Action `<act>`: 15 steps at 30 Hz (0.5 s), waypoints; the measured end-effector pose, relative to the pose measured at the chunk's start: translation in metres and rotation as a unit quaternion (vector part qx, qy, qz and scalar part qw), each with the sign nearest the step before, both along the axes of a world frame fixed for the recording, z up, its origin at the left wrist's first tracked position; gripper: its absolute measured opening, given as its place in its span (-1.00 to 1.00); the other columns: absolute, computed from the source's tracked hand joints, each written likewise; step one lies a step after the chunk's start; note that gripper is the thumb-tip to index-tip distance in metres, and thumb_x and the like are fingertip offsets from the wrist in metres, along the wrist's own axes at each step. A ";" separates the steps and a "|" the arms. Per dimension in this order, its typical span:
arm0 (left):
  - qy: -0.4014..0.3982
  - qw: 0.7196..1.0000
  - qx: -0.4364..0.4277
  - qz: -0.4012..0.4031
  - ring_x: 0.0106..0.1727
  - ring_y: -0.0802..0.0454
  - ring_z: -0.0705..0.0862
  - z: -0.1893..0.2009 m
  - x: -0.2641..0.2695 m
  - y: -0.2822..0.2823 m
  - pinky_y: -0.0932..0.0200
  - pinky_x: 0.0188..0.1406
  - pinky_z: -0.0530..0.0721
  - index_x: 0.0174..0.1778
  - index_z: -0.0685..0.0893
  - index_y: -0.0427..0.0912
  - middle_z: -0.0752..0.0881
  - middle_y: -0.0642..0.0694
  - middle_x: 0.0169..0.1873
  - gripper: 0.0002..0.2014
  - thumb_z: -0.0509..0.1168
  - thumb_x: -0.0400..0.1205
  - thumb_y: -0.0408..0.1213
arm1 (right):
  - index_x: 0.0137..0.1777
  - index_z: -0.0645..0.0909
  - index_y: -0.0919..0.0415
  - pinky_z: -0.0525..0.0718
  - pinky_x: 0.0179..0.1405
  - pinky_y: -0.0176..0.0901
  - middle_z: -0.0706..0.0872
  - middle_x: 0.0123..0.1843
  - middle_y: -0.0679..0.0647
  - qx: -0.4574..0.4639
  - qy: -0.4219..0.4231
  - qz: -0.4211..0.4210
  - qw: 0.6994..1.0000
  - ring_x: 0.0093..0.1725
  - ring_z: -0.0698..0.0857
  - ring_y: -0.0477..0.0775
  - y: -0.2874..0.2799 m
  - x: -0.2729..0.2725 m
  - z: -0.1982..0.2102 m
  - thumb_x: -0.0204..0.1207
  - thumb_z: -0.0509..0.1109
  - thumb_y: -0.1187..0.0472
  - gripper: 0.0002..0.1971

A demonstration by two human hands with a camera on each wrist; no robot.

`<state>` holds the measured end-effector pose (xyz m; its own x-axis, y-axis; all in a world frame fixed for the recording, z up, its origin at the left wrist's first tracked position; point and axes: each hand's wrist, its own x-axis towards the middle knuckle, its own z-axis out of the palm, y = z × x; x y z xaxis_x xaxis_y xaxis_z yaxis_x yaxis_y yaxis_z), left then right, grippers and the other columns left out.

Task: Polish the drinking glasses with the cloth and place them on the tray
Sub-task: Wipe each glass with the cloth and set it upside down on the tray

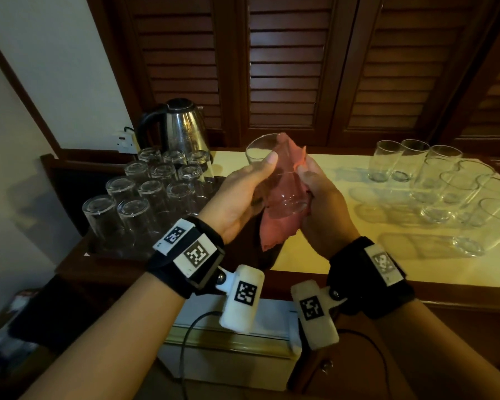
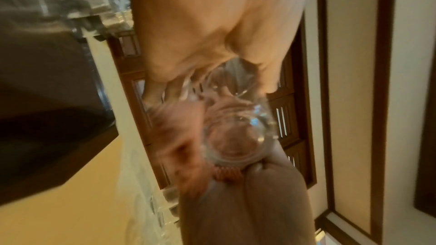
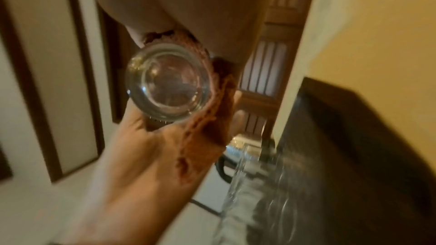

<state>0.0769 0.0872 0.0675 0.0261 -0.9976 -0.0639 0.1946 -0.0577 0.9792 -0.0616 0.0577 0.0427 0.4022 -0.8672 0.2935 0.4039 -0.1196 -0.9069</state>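
Centre of the head view: one glass [image 1: 274,180] held up in the air, tilted, mouth toward the upper left, base toward the lower right. Left hand [image 1: 240,197] curled round the side of the glass, thumb near the rim. Right hand [image 1: 321,203] closed round a pink cloth [image 1: 274,226], pressing it against the right side and base of the glass; one corner of the cloth above the rim, one end hanging below the hands. In the right wrist view, round base of the glass [image 3: 168,81] in the middle, cloth [image 3: 207,118] wrapped along its right edge.

Left of the frame: dark tray [image 1: 78,249] with many glasses [image 1: 153,192] standing upside down in rows. Behind it, upper left, a steel kettle [image 1: 182,128]. Right of the frame: more glasses [image 1: 439,180] upright on the pale counter [image 1: 338,255], close together. Dark wooden shutters [image 1: 300,62] across the top.
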 end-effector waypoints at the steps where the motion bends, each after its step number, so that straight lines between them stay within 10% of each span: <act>1: -0.006 1.000 0.002 0.016 0.21 -0.16 0.75 0.001 0.000 -0.002 -0.09 0.29 0.72 0.33 0.64 -0.24 0.79 -0.16 0.07 -0.63 0.31 0.70 -0.08 | 0.73 0.26 0.01 0.56 0.50 0.21 0.61 0.54 0.14 -0.053 0.054 -0.026 0.997 0.52 0.60 0.15 -0.002 -0.002 0.001 0.81 0.04 0.19 -0.51; 5: -0.035 0.998 0.022 0.040 0.20 -0.16 0.77 0.002 -0.011 -0.006 -0.14 0.07 0.82 0.58 0.41 -0.19 0.72 -0.22 0.28 -0.22 0.52 0.51 0.05 | 0.74 0.21 -0.18 0.42 0.61 0.27 0.44 0.65 -0.07 -0.169 0.176 -0.080 0.966 0.64 0.41 -0.06 -0.007 0.001 -0.004 0.76 0.12 0.08 -0.45; 10: 0.026 0.998 0.000 -0.054 0.29 -0.16 0.74 0.004 -0.008 0.001 -0.20 0.32 0.69 0.39 0.65 -0.12 0.77 -0.23 0.25 -0.51 0.24 0.66 0.10 | 0.67 0.35 0.17 0.72 0.25 0.06 0.68 0.45 0.26 0.024 -0.048 0.030 0.998 0.41 0.70 0.19 0.001 -0.003 0.004 0.84 -0.03 0.23 -0.56; 15: -0.029 0.996 -0.013 0.082 0.20 -0.09 0.76 0.004 -0.016 -0.008 -0.16 0.20 0.76 0.68 0.29 -0.10 0.64 -0.19 0.38 -0.43 0.24 0.76 -0.06 | 0.74 0.21 -0.04 0.71 0.33 0.08 0.59 0.55 0.07 -0.068 0.054 -0.032 0.996 0.43 0.68 0.03 0.004 -0.002 0.003 0.85 -0.02 0.23 -0.52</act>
